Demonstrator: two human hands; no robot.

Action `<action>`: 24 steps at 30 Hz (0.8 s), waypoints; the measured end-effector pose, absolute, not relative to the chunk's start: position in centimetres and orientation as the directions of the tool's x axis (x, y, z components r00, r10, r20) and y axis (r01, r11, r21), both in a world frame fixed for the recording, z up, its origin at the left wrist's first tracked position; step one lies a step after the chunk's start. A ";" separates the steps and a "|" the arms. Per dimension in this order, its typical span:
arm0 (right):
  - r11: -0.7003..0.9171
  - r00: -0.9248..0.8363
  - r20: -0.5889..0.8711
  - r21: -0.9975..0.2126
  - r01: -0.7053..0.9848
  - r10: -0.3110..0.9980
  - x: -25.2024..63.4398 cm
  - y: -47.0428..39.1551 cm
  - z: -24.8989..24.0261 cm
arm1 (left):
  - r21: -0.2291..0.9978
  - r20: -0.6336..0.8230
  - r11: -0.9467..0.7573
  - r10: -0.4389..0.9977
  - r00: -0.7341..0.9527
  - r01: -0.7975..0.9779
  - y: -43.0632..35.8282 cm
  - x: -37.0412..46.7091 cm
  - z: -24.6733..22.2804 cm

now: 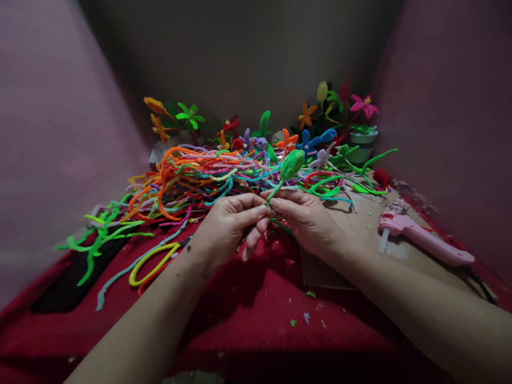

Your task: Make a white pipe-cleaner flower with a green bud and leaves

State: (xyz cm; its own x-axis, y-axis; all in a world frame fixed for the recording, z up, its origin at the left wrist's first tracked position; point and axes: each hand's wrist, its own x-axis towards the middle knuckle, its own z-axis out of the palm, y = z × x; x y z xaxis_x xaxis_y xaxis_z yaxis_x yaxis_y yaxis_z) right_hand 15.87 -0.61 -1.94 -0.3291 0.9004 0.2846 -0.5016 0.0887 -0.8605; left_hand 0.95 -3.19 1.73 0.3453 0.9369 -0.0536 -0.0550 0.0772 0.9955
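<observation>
A green pipe-cleaner flower bud (292,165) on a thin green stem stands tilted up to the right between my hands. My left hand (240,218) pinches the lower end of the stem with thumb and forefinger. Just above and to the right, my right hand (300,213) grips the same stem between thumb and fingers. The stem's lowest part is hidden by the fingers. Behind both hands lies a tangled heap of coloured pipe cleaners (200,173).
A pink glue gun (428,237) lies on a cardboard sheet (360,213) at right. Yellow-handled scissors (154,261) and a black flat object (76,282) are at left. Finished pipe-cleaner flowers and a small pot (363,146) stand at the back. Scraps dot the red cloth (256,320).
</observation>
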 end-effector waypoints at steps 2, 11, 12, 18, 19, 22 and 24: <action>0.080 -0.356 0.283 -0.868 -0.490 0.891 15.9 -0.6 -1.8 | 0.984 -0.096 0.146 0.914 0.395 -0.098 -3.1 0.7 1.8; 0.128 -0.303 0.316 -0.851 -0.509 0.899 15.9 -0.7 -1.7 | 0.994 -0.061 0.092 0.910 0.410 -0.056 -3.1 0.7 2.0; 0.130 -0.285 0.308 -0.852 -0.507 0.908 15.8 -0.7 -1.7 | 1.000 -0.019 0.015 0.935 0.355 0.013 -3.1 0.9 1.9; 0.117 -0.222 0.265 -0.847 -0.518 0.938 15.4 -0.6 -2.4 | 0.762 0.428 -0.432 0.895 0.125 0.482 -3.4 1.8 0.8; 0.120 -0.223 0.268 -0.848 -0.516 0.937 15.4 -0.6 -2.5 | 0.749 0.442 -0.440 0.889 0.122 0.496 -3.4 1.8 0.7; 0.109 -0.276 0.284 -0.851 -0.514 0.918 15.4 -0.6 -2.4 | 0.859 0.331 -0.342 0.939 0.097 0.381 -3.5 1.8 0.9; 0.080 -0.327 0.284 -0.852 -0.518 0.901 15.6 -0.6 -2.2 | 0.947 0.198 -0.221 0.973 0.117 0.234 -3.4 1.6 1.2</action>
